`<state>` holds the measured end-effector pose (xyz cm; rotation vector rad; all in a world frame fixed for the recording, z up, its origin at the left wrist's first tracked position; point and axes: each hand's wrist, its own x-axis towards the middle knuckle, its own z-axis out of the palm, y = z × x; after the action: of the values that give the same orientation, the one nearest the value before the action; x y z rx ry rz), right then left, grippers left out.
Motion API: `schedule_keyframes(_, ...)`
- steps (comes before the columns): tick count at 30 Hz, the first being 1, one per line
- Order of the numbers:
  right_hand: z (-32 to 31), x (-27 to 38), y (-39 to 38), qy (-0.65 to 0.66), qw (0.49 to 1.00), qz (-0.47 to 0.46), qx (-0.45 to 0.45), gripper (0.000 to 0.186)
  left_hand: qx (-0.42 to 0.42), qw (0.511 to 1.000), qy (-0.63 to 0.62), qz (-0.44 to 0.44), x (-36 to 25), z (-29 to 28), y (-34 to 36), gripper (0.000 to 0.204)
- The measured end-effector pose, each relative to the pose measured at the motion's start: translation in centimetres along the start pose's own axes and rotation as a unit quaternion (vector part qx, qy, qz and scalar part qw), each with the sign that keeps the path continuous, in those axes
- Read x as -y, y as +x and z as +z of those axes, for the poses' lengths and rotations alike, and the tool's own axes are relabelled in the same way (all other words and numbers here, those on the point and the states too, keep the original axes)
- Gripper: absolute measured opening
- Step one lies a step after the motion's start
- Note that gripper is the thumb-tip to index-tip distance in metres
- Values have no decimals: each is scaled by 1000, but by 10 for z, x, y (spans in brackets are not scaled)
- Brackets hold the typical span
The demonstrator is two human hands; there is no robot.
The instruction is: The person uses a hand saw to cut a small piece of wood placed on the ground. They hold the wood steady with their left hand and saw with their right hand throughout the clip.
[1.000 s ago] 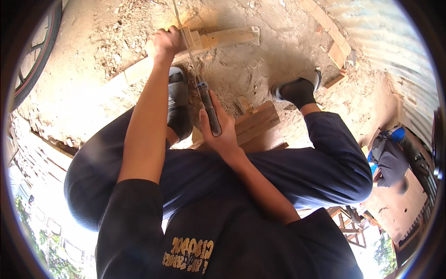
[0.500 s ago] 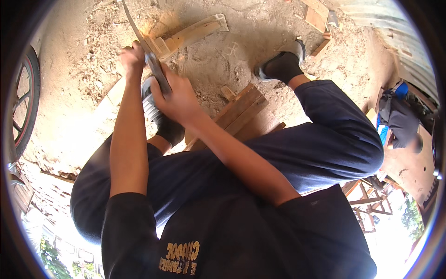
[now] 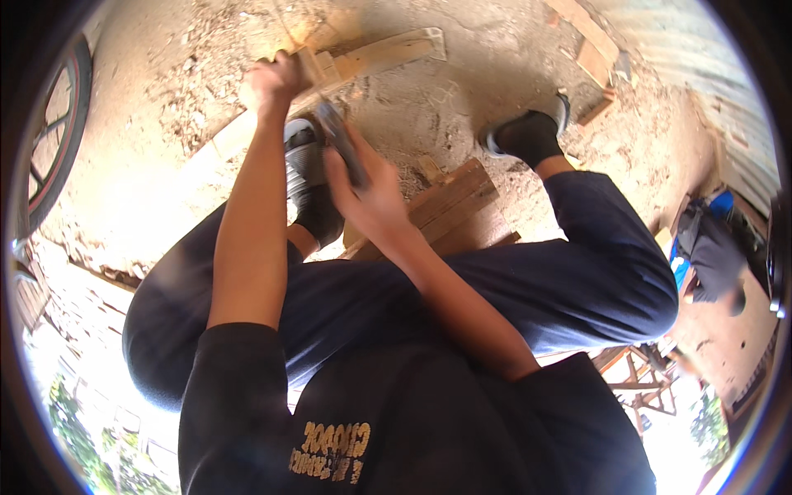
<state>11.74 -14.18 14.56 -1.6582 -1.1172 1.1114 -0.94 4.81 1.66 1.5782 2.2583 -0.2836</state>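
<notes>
My right hand (image 3: 373,188) is wrapped round the grey handle of a handsaw (image 3: 343,144). Its thin blade is smeared by motion and runs away from me past a short wooden block (image 3: 312,66). Beside the blade, my left hand (image 3: 276,82) is closed on the block's left end; its fingertips are partly hidden. A longer pale wooden piece (image 3: 388,54) lies on the ground, joined to or touching the block. My left foot, in a grey-striped sandal (image 3: 304,161), rests just below the wood.
Brown boards (image 3: 458,198) lie between my legs. Offcuts (image 3: 594,62) lie near a corrugated metal sheet (image 3: 660,41). A wheel (image 3: 62,132) stands at the left. Another person (image 3: 714,247) is bent over at the right. Wood chips cover the dirt ground.
My right hand has drawn the saw back toward me, its handle now farther from my left hand. The whole view has shifted, moving the scene somewhat rightward.
</notes>
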Motion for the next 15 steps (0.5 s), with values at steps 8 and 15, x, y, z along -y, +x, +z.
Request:
schedule_keyframes(8,5,7,23,32,997,36,60,39,-14,975,160,151,6,18,11,49)
schedule_keyframes(15,-19,-4,-29,34,998,-2,47,40,12,983,114,142,1,1,-6,46)
